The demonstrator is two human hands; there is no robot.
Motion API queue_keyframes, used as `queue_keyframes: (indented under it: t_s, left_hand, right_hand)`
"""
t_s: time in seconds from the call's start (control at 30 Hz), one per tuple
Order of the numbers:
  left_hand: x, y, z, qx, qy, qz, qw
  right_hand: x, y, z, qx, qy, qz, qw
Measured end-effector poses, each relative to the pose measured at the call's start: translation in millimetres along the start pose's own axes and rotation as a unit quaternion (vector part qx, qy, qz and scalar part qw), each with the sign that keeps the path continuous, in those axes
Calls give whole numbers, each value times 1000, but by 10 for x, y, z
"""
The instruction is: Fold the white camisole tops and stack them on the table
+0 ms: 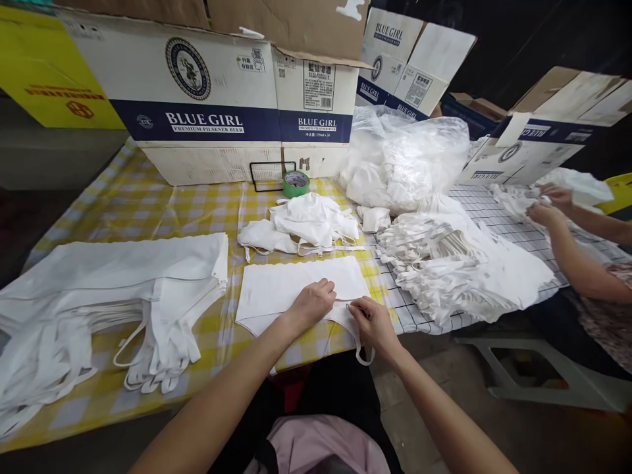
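A white strapped camisole top (276, 283) lies flat on the table in front of me, its straight scalloped edge facing away. My left hand (312, 304) rests on its right half with fingers curled closed at the fabric. To the right, my right hand (371, 322) pinches the top's near edge between thumb and fingers. One thin strap (364, 355) hangs from that side over the table edge. Just beyond the top sits a small heap of white bra pads or cups with straps (311, 224).
At left lies a neat stack of white strapped tops (113, 270). A larger loose pile (444, 257) is at right, before a clear plastic bag (405, 158). Green tape (296, 184) stands by a Blue Girl carton (212, 99). Another person's hands (548, 204) handle white cloth at far right.
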State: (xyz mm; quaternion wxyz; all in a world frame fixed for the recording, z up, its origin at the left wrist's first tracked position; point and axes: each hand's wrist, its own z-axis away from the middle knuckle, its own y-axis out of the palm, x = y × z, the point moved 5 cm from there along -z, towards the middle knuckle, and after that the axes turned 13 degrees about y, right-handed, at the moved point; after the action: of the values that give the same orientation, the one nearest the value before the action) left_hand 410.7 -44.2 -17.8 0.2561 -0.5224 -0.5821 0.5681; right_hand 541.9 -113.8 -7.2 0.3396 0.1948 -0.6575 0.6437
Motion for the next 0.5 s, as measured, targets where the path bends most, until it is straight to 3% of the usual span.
queue_keyframes:
  t_s: [0.27,0.5]
  left_hand:
    - [130,2,-2,-54,-52,78,994]
    - [223,-4,-37,-63,-83,143,984]
  right_hand:
    - [147,118,-316,5,-65,33,997]
    - [253,175,-422,37,-115,79,990]
